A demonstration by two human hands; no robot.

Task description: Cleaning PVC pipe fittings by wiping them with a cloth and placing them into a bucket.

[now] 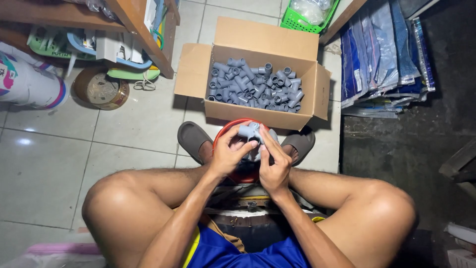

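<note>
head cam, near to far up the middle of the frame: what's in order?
Blue shorts → left hand and right hand together on grey plastic pipe fittings over a red round bowl → open cardboard box of grey fittings → green plastic basket.

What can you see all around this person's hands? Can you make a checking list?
Surface: pale tiled floor, person seated over it.
Job's things: grey pipe fittings held above a red bowl; cardboard box open, full of more grey fittings.
Clutter: round tin, white bucket, green basket, stacked plastic packets.
Hands: left hand and right hand both grip the fittings.
Cables: nothing seen.
Surroundings: wooden shelf, dark wall at one side.
</note>
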